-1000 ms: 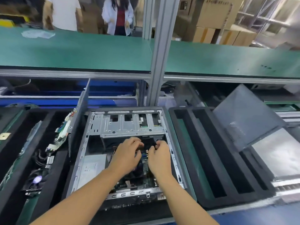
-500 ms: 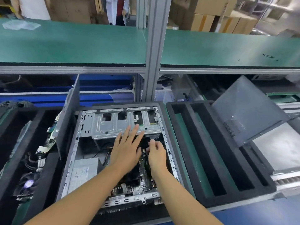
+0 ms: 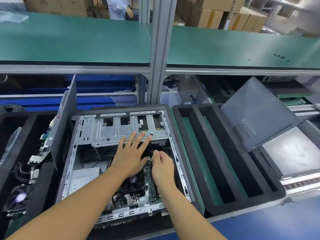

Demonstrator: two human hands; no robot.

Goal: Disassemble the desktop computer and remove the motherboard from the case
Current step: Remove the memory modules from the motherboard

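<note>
Inside the open case (image 3: 69, 172), toward its far right corner, both hands work just below the metal drive cage (image 3: 112, 134). The left hand (image 3: 131, 157) is spread wide with its fingers straight, and their tips lie on the near edge of the cage as if to brace. The right hand (image 3: 162, 168) is curled, with thumb and forefinger pinching what looks like a black plug (image 3: 148, 152) at the cage's near edge. The left hand partly hides the exact grip.

The motherboard (image 3: 150, 183) lies flat on the case floor along its right half, beneath the hands and nearer than them. The cooler fan (image 3: 134, 185) is seated on it, and wires run off toward the middle of the case. A grey power supply (image 3: 83, 178) sits in the near left part of the case.

Judging from this, the step in hand is unplugging a cable, so the board is far from free. A pull on the wires rather than the plug body could tear them or lever the socket off the board. If a latch holds and then lets go suddenly, the right hand may jerk into the cage's sheet-metal edge, which looks sharp. Lifting the board with any lead attached would bend it.
</note>
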